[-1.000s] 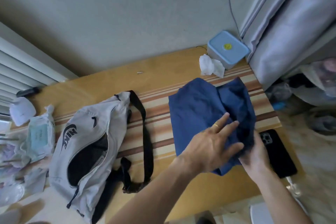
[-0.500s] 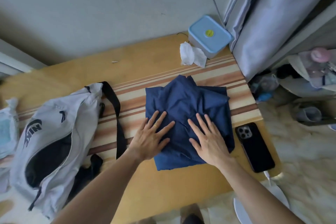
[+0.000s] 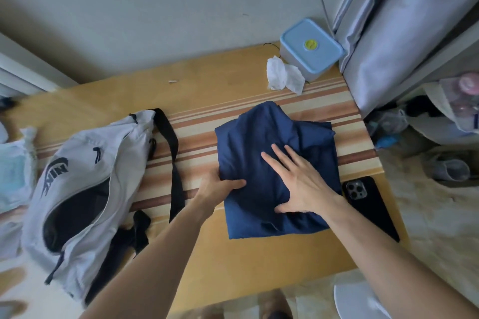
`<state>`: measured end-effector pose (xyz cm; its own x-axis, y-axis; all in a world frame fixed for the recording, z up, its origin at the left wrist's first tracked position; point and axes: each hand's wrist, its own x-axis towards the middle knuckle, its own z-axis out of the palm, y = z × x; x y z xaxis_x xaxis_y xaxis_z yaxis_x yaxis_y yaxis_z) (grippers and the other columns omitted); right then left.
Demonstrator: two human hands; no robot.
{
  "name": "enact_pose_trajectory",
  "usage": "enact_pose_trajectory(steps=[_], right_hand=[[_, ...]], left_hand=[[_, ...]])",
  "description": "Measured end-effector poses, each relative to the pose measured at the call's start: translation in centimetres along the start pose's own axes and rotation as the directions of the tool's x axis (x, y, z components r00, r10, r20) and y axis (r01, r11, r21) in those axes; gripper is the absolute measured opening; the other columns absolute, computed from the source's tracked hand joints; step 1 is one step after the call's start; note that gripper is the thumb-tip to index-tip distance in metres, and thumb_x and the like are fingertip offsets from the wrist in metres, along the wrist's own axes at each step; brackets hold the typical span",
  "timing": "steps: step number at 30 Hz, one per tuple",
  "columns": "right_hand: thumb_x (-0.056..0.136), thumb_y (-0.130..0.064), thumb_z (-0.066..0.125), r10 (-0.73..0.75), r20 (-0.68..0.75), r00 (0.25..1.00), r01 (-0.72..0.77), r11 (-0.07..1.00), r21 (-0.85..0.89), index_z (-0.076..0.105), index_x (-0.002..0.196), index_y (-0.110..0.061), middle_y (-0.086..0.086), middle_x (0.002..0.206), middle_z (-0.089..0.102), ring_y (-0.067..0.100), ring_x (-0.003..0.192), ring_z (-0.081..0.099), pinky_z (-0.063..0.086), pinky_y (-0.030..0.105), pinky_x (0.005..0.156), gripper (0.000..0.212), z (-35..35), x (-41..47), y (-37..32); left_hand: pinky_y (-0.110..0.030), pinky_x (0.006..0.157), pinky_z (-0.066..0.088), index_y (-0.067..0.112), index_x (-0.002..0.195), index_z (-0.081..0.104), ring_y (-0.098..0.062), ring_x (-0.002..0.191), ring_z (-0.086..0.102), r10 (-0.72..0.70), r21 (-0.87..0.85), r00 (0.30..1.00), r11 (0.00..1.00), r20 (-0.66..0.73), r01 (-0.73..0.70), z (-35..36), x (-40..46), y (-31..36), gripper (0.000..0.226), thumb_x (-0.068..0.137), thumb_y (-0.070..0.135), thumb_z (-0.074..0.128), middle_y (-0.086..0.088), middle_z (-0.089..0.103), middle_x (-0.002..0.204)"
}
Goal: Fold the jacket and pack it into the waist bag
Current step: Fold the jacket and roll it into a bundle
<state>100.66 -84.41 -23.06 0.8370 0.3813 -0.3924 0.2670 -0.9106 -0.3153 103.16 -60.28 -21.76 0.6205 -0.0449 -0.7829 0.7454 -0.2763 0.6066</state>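
The navy blue jacket (image 3: 261,142) lies folded into a rough square on the striped part of the wooden table (image 3: 207,85). My left hand (image 3: 216,188) grips the jacket's left edge, thumb on top and fingers tucked underneath. My right hand (image 3: 300,184) rests flat on the middle of the jacket with its fingers spread. The grey waist bag (image 3: 80,179) with a black strap lies to the left, its main zip open and the dark inside showing.
A black phone (image 3: 368,204) lies face down just right of the jacket. A blue-lidded box (image 3: 311,46) and a crumpled white tissue (image 3: 283,76) sit at the table's back right. Curtains hang at the right; clutter lies on the floor there and at the far left.
My left hand has slid from flat on the jacket to its left edge and taken hold of it. My right hand stays pressed flat on top.
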Motion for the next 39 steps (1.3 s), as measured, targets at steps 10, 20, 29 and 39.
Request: enact_pose_trajectory(steps=[10, 20, 29, 39], right_hand=[[0.08, -0.022, 0.072, -0.111, -0.317, 0.942, 0.168, 0.973, 0.159, 0.059, 0.102, -0.019, 0.002, 0.086, 0.073, 0.03, 0.085, 0.072, 0.056, 0.043, 0.067, 0.025, -2.4, 0.6, -2.5], [0.075, -0.047, 0.081, -0.046, 0.057, 0.997, 0.019, 0.914, 0.406, 0.06, 0.099, -0.017, -0.009, 0.077, 0.063, 0.012, 0.065, 0.059, 0.045, 0.027, 0.057, 0.044, -9.5, -1.1, -5.3], [0.069, -0.047, 0.088, 0.256, 0.223, 0.94, -0.338, 0.646, 0.684, 0.076, 0.094, -0.027, -0.008, 0.093, 0.079, 0.009, 0.088, 0.073, 0.06, 0.043, 0.084, 0.035, -6.1, -4.0, -3.0], [0.092, -0.022, 0.057, 0.509, 0.391, 0.767, -0.371, -0.146, 0.917, 0.065, 0.106, -0.019, 0.011, 0.104, 0.075, 0.027, 0.092, 0.07, 0.058, 0.043, 0.079, 0.016, -6.2, -4.3, -10.9]], left_hand=[[-0.017, 0.107, 0.045, 0.018, 0.105, 0.075, 0.009, 0.142, 0.031, 0.518, 0.196, 0.849, 0.826, 0.103, -0.528, -1.8, -5.8, 2.1, 0.034, 0.075, 0.03, 0.085, 0.013, 0.037, 0.153], [-0.029, 0.088, 0.056, 0.037, 0.114, 0.064, 0.004, 0.102, 0.067, 0.66, 0.547, 0.752, 0.626, 0.008, -0.556, -4.1, -8.3, 5.3, 0.064, 0.058, 0.039, 0.096, 0.018, 0.073, 0.108], [-0.033, 0.07, 0.057, 0.021, 0.092, 0.071, -0.013, 0.079, 0.074, 0.409, 0.282, 0.858, 0.902, -0.311, -0.328, -5.2, -8.8, 4.5, 0.026, 0.075, 0.033, 0.086, 0.002, 0.077, 0.084], [-0.03, 0.057, 0.037, 0.019, 0.097, 0.046, -0.024, 0.07, 0.058, 0.85, 0.823, 0.443, 0.454, -0.285, -0.342, 1.3, -11.5, 1.9, 0.039, 0.075, 0.03, 0.077, 0.0, 0.059, 0.079]])
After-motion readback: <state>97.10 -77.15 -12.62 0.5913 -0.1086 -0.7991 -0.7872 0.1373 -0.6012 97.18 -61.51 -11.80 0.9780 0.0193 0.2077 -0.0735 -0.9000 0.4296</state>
